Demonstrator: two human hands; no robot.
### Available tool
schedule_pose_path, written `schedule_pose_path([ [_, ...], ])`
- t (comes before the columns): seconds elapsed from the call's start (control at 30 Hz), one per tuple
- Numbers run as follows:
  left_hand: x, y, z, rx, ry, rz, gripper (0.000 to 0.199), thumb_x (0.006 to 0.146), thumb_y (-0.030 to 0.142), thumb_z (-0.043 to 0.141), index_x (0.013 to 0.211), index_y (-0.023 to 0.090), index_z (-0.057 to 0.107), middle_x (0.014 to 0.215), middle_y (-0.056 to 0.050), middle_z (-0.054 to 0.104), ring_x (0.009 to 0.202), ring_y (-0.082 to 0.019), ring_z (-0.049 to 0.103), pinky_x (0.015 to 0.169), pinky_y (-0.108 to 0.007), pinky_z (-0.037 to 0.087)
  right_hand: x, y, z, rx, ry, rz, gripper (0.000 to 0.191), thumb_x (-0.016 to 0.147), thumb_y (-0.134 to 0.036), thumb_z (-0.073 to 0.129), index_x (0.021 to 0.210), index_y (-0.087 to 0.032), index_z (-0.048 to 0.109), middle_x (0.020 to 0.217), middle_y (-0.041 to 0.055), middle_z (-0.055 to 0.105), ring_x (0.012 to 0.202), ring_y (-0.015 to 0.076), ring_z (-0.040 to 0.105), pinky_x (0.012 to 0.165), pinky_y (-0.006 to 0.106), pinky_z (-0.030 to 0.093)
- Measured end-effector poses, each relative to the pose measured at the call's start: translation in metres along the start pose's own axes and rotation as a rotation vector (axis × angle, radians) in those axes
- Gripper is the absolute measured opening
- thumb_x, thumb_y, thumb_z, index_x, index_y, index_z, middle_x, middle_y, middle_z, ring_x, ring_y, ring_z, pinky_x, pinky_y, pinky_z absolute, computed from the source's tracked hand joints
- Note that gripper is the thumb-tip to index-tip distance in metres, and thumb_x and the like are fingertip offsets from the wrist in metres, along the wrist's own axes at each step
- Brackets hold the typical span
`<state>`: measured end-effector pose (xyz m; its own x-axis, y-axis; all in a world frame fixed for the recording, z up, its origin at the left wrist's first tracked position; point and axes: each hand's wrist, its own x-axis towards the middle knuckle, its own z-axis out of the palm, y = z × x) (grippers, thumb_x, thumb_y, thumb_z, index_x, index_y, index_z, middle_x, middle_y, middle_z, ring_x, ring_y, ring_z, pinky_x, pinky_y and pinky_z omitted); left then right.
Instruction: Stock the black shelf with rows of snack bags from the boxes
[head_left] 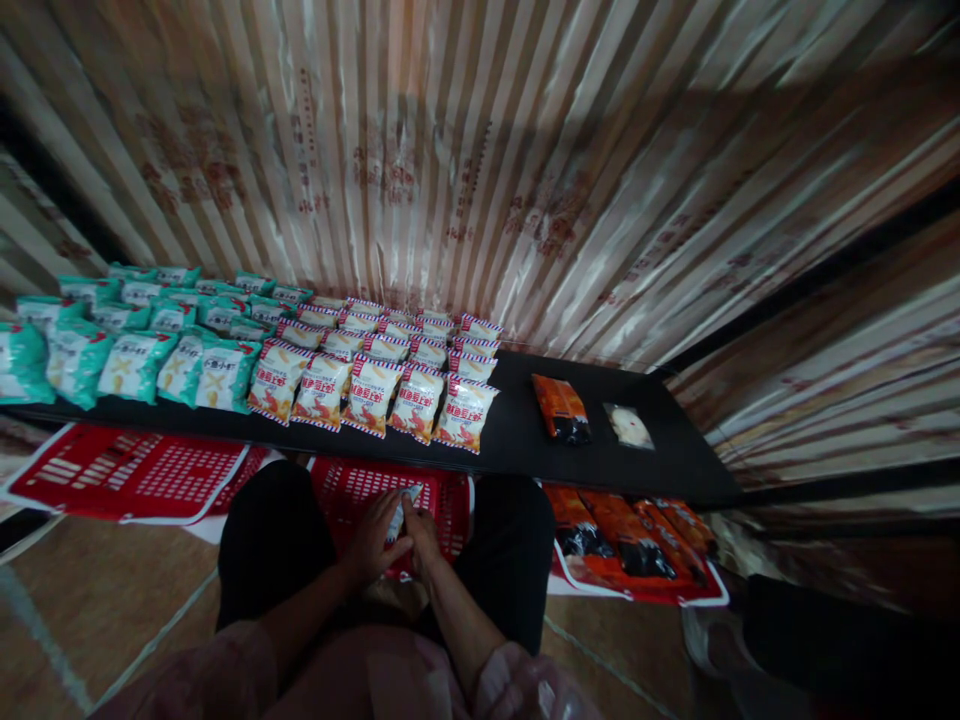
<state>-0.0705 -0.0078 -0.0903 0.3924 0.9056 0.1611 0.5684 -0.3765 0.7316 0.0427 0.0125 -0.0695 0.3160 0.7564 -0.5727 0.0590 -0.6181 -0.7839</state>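
A seated person's left hand (370, 542) and right hand (421, 538) grasp a small white packet (394, 524) above a red basket (343, 492), beside a desk (511, 420) lined with snack bags (367, 394).

The left forearm (311, 608) and right forearm (463, 612) slant inward from the near side. Between the spread knees (281, 505), the left hand (373, 540) points its thumb right; the right hand (422, 535), fingers bent, meets it.

Three red baskets (457, 505) (plus two hands (371, 540))
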Motion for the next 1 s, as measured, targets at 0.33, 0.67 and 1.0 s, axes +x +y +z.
schedule_pose_path([
  [0.33,-0.001,-0.001,0.002,0.021,0.005,0.004,0.055,0.085,0.039,0.044,0.134,0.016,0.035,0.138,-0.015,0.039,0.131,-0.026,0.03,0.105,-0.049,0.032,-0.001,-0.009,-0.004,-0.005,-0.012,0.054,0.04,0.068,-0.059,0.057,0.061,-0.019,0.056,0.058,0.0064,0.063,0.061,0.021,0.063,0.048,0.026,0.045],
  [0.67,0.007,-0.002,0.004,-0.009,0.049,-0.082,0.047,0.087,0.036,0.038,0.13,0.017,0.041,0.136,-0.013,0.043,0.127,-0.023,0.037,0.104,-0.047,0.035,-0.001,-0.009,-0.005,-0.127,0.066,-0.079,0.038,0.073,-0.056,0.051,0.064,-0.02,0.057,0.069,0.0083,0.067,0.066,0.0206,0.063,0.058,0.027,0.044],
  [1.0,0.018,-0.002,-0.005,-0.111,0.029,-0.189,0.045,0.087,0.04,0.033,0.123,0.018,0.051,0.128,-0.009,0.052,0.12,-0.019,0.047,0.104,-0.038,0.037,-0.003,-0.01,-0.006,-0.213,0.169,-0.335,0.026,0.079,-0.037,0.049,0.089,-0.015,0.058,0.091,0.0132,0.065,0.088,0.0236,0.06,0.08,0.03,0.042],
])
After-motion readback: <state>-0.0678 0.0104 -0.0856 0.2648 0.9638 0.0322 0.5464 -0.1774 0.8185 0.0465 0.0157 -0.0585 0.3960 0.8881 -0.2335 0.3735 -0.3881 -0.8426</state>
